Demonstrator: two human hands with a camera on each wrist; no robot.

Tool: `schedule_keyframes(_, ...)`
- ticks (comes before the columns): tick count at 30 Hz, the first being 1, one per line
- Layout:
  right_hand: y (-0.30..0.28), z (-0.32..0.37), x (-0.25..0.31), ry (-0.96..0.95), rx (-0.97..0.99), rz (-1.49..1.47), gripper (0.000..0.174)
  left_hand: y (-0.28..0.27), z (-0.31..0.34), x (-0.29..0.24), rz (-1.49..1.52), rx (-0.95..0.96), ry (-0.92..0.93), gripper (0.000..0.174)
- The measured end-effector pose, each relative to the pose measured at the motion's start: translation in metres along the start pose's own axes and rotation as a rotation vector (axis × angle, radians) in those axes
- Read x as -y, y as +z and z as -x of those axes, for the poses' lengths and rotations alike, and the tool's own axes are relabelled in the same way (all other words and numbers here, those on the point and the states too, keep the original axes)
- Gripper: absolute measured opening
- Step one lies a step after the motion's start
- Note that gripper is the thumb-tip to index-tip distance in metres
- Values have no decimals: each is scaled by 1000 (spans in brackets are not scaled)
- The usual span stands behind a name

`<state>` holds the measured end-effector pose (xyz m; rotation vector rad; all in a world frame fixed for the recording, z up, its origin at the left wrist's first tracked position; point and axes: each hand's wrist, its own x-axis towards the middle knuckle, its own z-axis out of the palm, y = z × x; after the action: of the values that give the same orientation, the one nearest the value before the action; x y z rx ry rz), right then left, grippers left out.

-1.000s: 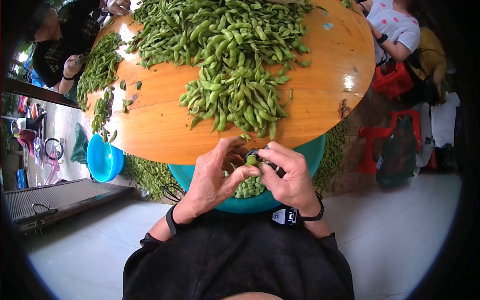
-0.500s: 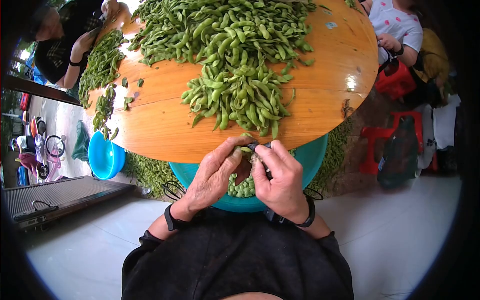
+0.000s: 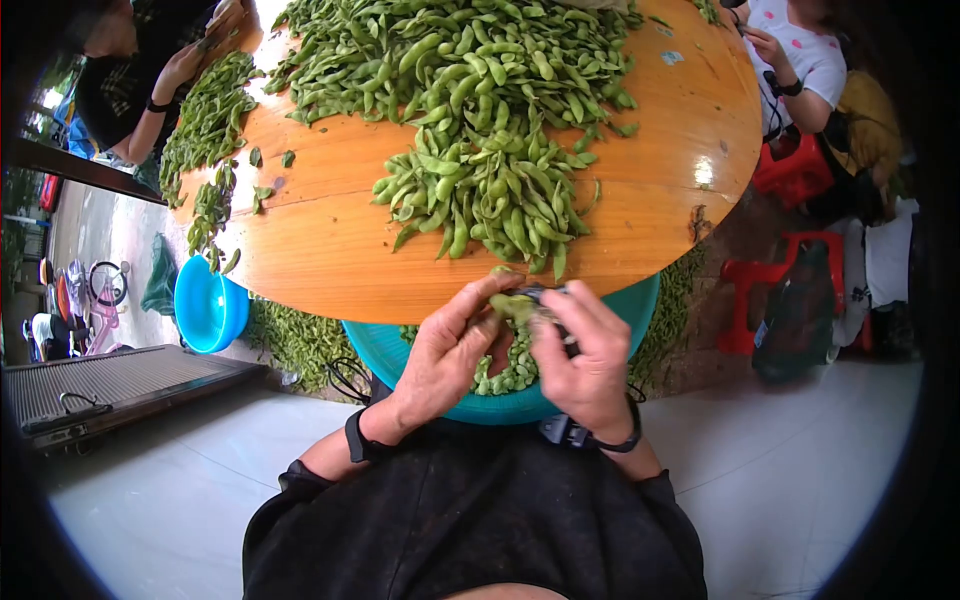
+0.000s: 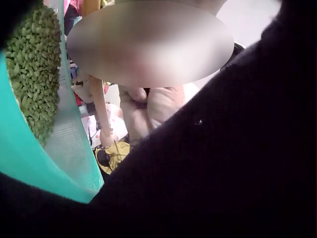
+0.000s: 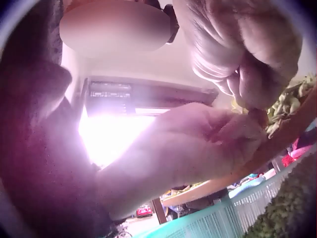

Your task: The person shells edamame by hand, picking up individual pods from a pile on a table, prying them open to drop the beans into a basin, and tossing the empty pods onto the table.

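Over a teal basin (image 3: 368, 350) at the table edge, the left hand (image 3: 445, 350) pinches a green pod (image 3: 512, 304) between thumb and fingers. The right hand (image 3: 583, 360) meets it from the other side, fingers curled round a small dark object (image 3: 548, 294), blurred and partly hidden. Shelled green beans (image 3: 508, 376) lie in the basin below the hands. In the right wrist view both hands come close together, fingertips nearly touching. The left wrist view shows the beans (image 4: 34, 74) in the basin at left, with much of the frame dark.
A large heap of green pods (image 3: 480, 180) covers the wooden table's (image 3: 310, 245) middle. A blue basin (image 3: 210, 305) stands left, beside pods on the floor. Red stools (image 3: 745, 300) stand right. One person sits at the upper left (image 3: 130, 100), another at the upper right (image 3: 800, 60).
The right hand has shifted slightly right and its fingers are blurred. More of the green pod shows between the hands. The view has moved a little, and the people's hands across the table have moved.
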<state>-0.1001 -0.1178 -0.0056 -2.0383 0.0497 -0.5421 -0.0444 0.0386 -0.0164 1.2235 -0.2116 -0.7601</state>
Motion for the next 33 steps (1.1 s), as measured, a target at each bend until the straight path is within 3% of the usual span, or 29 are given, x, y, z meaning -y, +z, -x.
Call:
schedule_keyframes(2,-28,9,-9,108,0,-65,16,-2,1,-8,-14,-18,-5,24)
schedule_keyframes(4,-65,24,-22,211,-152,-65,15,-20,1,-17,-675,287,385,27)
schedule_keyframes(6,-114,37,-27,388,-208,18,18,-23,4,-25,-758,278,339,26)
schedule_keyframes(7,-133,48,-42,456,-303,167,19,-24,2,-26,-843,74,365,25)
schedule_keyframes(8,-153,55,-53,433,-275,514,23,-24,-1,-28,-923,-132,390,24)
schedule_keyframes(11,-166,61,-57,534,-404,659,26,-28,-30,-19,-1075,-340,490,23)
schedule_keyframes(13,-157,50,-37,797,-418,536,28,-28,-37,-14,-1213,-443,547,27)
schedule_keyframes(14,-154,53,-42,796,-420,534,28,-28,-37,-13,-1215,-443,549,27)
schedule_keyframes(16,-142,53,-51,493,-333,530,27,-30,-37,-12,-1322,-483,597,25)
schedule_keyframes(17,-134,51,-50,416,-291,500,25,-31,-35,-14,-1324,-482,600,25)
schedule_keyframes(20,-99,33,-30,465,-126,223,22,-32,-28,-21,-1137,-485,513,21)
schedule_keyframes(24,-49,8,-7,380,127,-127,21,-27,-16,-18,-946,-362,492,15)
schedule_keyframes(28,-19,-2,-9,401,210,-266,24,-18,-10,-12,-974,-302,391,17)
schedule_keyframes(30,-13,-1,-10,398,258,-336,24,-18,-9,-5,-659,-194,422,18)
schedule_keyframes(33,-12,2,-10,497,258,-577,25,-14,-10,-4,-641,-33,467,18)
